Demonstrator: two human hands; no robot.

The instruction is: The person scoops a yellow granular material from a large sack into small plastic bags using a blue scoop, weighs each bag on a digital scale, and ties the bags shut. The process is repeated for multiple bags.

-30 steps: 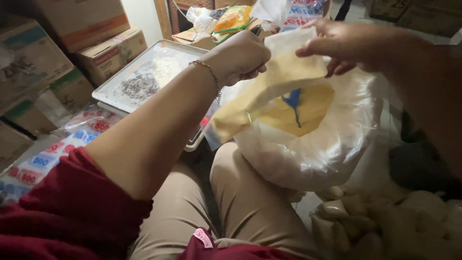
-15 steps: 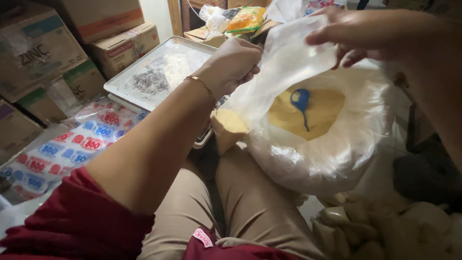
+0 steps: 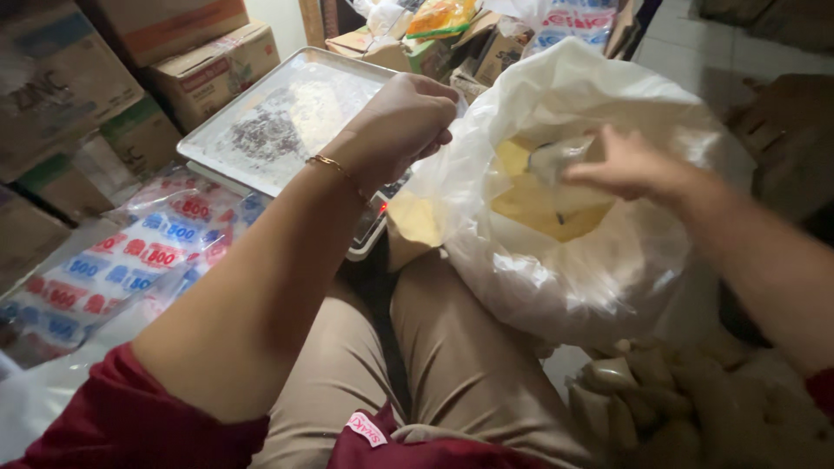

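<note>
Big white plastic bag (image 3: 599, 287) sits at 1 o'clock from the person's knees (image 3: 452, 347), mouth open upward, yellow powdery stuff (image 3: 539, 204) inside; left hand (image 3: 408, 122) is at the bag's 9–10 o'clock edge, fingers curled tight, pinching the bag's rim (image 3: 456, 108) between thumb & fingertips, thin gold bracelet (image 3: 334, 167) on that wrist; right hand (image 3: 630, 165) is over the bag's mouth at approx 2 o'clock from the left one, blurred, fingers spread & pointing toward 9 o'clock, reaching down to a dark scoop-like thing (image 3: 556, 156) lying on the powder; can't tell if the fingers touch it or hold anything, looks loosely open; the yellow stuff lies just under & to 8 o'clock of the right hand, well inside the bag; metal tray (image 3: 226, 143) w/ dusty residue lies at 11 o'clock beyond the left forearm; printed red-and-blue plastic packs (image 3: 113, 269) at 9 o'clock on the floor; cardboard boxes (image 3: 104, 78) stacked at 10 o'clock; pale lumpy pieces (image 3: 660, 408) at 4 o'clock, near the right arm.
</note>
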